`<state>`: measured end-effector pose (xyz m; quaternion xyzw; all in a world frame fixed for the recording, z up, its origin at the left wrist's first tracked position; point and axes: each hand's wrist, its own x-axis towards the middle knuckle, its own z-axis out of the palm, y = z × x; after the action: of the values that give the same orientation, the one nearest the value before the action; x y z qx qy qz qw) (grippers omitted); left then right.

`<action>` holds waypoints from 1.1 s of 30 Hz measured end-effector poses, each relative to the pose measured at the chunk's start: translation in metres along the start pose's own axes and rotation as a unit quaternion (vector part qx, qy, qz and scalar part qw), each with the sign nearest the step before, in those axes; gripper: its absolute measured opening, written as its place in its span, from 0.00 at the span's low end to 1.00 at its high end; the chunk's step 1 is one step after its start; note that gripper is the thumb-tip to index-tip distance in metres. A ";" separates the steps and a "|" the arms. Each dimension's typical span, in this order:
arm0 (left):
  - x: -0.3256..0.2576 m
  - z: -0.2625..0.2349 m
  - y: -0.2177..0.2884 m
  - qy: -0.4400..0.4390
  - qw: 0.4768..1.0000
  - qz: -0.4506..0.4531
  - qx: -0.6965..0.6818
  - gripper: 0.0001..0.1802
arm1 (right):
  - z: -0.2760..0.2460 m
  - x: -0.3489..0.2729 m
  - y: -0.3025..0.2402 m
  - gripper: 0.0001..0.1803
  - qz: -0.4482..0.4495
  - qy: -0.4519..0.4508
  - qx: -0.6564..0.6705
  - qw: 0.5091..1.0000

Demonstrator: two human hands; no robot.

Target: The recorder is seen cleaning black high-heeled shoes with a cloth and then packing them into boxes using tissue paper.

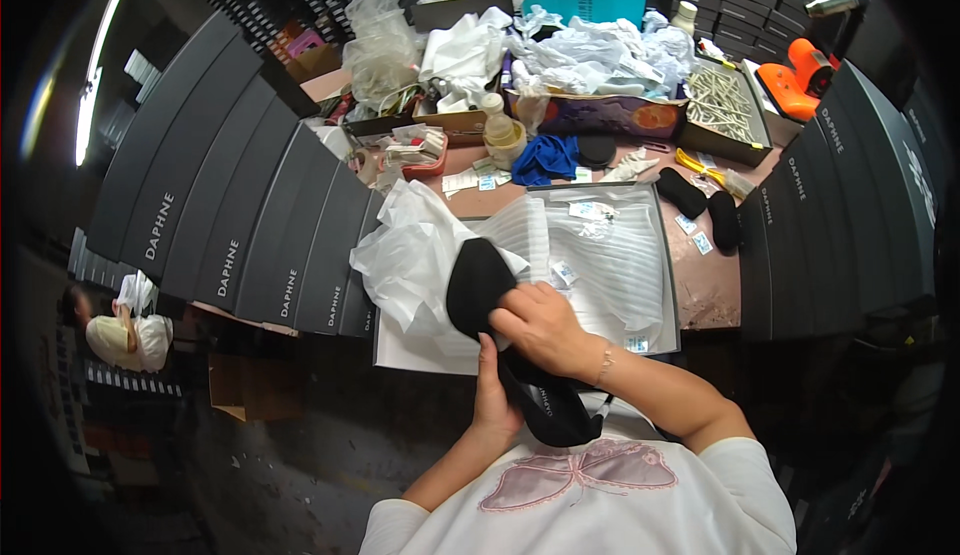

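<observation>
A black shoe [478, 290] is held in front of my chest, its toe pointing away from me and its open heel end near my shirt. My left hand [493, 395] grips its left side, thumb up along the edge. Over the middle of the shoe, my right hand [540, 325] bends its fingers onto the upper; its fingertips are partly hidden. Just beyond lies an open shoe box [672, 285]. White tissue paper [405, 255] spills over its left side, and a striped translucent foam wrap [610, 260] covers its right part.
Stacks of dark shoe boxes [240, 205] rise at left, with more shoe boxes [830, 215] at right. Behind are a bottle [500, 130], a blue cloth [545, 160], a box of crumpled paper [600, 110], an orange tape dispenser [795, 80] and black pads [682, 193]. Another person [130, 330] is far left.
</observation>
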<state>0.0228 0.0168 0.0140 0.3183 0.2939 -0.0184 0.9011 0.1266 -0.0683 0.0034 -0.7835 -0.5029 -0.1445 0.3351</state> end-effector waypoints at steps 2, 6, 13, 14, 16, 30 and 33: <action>-0.002 -0.005 -0.011 -0.017 0.999 0.035 -0.026 0.39 | 0.005 0.024 -0.009 0.16 -0.013 0.092 -0.050 0.994; -0.009 -0.009 0.001 0.013 0.998 0.001 -0.059 0.41 | 0.000 0.023 -0.009 0.29 0.045 -0.011 0.035 0.998; 0.017 -0.031 0.015 -0.033 0.997 -0.005 -0.069 0.43 | 0.047 -0.082 0.109 0.16 0.158 -0.221 -0.076 0.959; 0.016 -0.031 0.014 -0.054 0.996 -0.024 -0.073 0.43 | 0.061 -0.087 0.113 0.16 0.123 -0.183 -0.110 0.969; 0.013 -0.017 0.012 -0.029 0.995 -0.037 -0.086 0.43 | 0.071 -0.080 0.116 0.16 0.184 -0.201 -0.115 0.955; 0.002 -0.002 -0.005 -0.032 0.999 -0.019 -0.023 0.38 | -0.024 -0.040 -0.011 0.14 0.177 0.022 0.176 0.968; 0.005 -0.014 -0.003 -0.072 0.996 -0.025 -0.045 0.37 | -0.037 -0.044 -0.018 0.21 0.170 -0.013 0.216 0.962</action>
<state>0.0194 0.0232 0.0007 0.2678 0.2366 -0.0509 0.9326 0.0947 -0.1185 0.0131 -0.7684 -0.3863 0.0368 0.5089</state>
